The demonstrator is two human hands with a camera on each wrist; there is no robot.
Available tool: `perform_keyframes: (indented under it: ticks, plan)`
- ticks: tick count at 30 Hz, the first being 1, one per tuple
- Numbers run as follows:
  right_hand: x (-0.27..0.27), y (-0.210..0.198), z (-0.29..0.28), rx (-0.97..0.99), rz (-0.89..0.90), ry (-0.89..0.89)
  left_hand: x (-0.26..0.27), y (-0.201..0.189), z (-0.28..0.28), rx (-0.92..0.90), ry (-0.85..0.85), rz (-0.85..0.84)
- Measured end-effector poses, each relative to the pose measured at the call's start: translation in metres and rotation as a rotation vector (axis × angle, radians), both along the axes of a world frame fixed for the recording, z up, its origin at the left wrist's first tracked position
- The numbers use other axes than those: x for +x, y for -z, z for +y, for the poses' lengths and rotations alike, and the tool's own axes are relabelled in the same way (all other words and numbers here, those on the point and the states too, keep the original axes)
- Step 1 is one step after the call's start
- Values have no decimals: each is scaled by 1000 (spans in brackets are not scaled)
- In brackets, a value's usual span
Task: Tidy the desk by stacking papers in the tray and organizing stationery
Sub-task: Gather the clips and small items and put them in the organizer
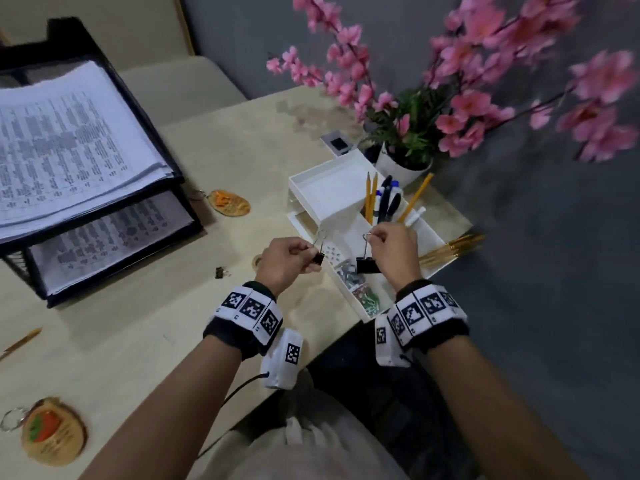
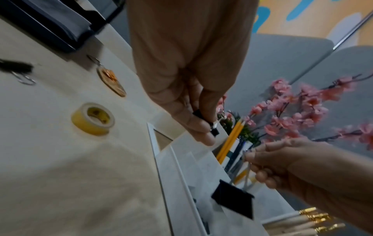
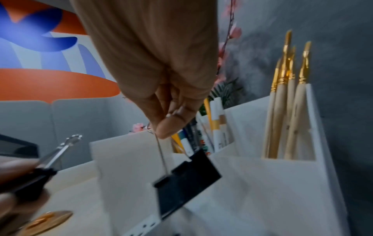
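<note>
My left hand [image 1: 304, 252] pinches a small black binder clip [image 1: 317, 258] just left of the white desk organizer [image 1: 329, 192]. My right hand [image 1: 375, 237] pinches the wire handle of a larger black binder clip [image 1: 367, 265], which hangs over the organizer's front compartments. The left wrist view shows the small clip [image 2: 215, 131] at my left fingertips [image 2: 201, 127] and the larger clip [image 2: 234, 201] dangling below my right hand [image 2: 254, 161]. In the right wrist view the larger clip [image 3: 185, 180] hangs tilted above the organizer [image 3: 121, 159]. Printed papers [image 1: 69, 140] lie stacked in the black two-tier tray [image 1: 17, 268].
Another binder clip [image 1: 221, 271], a tape roll [image 2: 92, 119] and a wooden keychain [image 1: 230, 202] lie on the desk between tray and organizer. A second keychain [image 1: 52, 431] and a pencil [image 1: 20, 341] lie near left. Pens, pencils and brushes [image 3: 286, 103] stand in the organizer; a flower pot [image 1: 401, 168] is behind.
</note>
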State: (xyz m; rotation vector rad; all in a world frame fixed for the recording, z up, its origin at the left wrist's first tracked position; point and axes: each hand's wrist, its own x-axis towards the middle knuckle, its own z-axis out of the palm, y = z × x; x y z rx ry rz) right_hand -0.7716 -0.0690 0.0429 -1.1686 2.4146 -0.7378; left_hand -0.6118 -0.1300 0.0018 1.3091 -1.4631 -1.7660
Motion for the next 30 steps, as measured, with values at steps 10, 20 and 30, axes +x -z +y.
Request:
perform_keyframes:
  ticks: [10, 20, 30]
  plan:
    - [-17, 9, -36, -147, -300, 64, -45, 3, -6, -83, 118, -122]
    - [-43, 0, -11, -157, -280, -61, -87, 0, -11, -338, 173, -262]
    - [-55, 19, 2, 110, -3, -100, -120, 13, -14, -599, 410, -628]
